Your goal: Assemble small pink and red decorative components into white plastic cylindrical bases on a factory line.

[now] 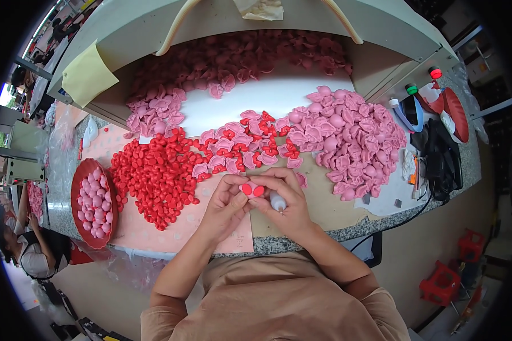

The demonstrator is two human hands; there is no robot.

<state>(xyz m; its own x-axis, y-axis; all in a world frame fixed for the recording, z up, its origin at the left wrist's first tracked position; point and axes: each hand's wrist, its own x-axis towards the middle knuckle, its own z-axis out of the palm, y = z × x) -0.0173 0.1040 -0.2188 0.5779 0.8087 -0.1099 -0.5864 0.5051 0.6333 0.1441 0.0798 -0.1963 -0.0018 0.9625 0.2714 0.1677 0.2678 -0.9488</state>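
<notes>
Above the table's near edge, my left hand [224, 206] pinches a small pink molded piece with two red oval faces [252, 190]. The fingertips of my right hand [288, 211] meet it from the other side. A small whitish squeeze bottle with a thin needle tip [277, 202] is also tucked in my right hand, its tip toward me. Just beyond my hands lie pink shell-like pieces with red parts [239, 145], spread over the paper. Left of them is a heap of small red rounded pieces [156, 176]; to the right is a large heap of pink pieces [352, 136].
A red bowl [77, 232] of pink balls stands at far left. More pink pieces [210, 62] fill the grey box-like housing [301, 17] at the back. Its side carries red [435, 73] and green [411, 89] buttons. A black cable [401, 215] crosses the right edge. Red stools [441, 282] stand on the floor.
</notes>
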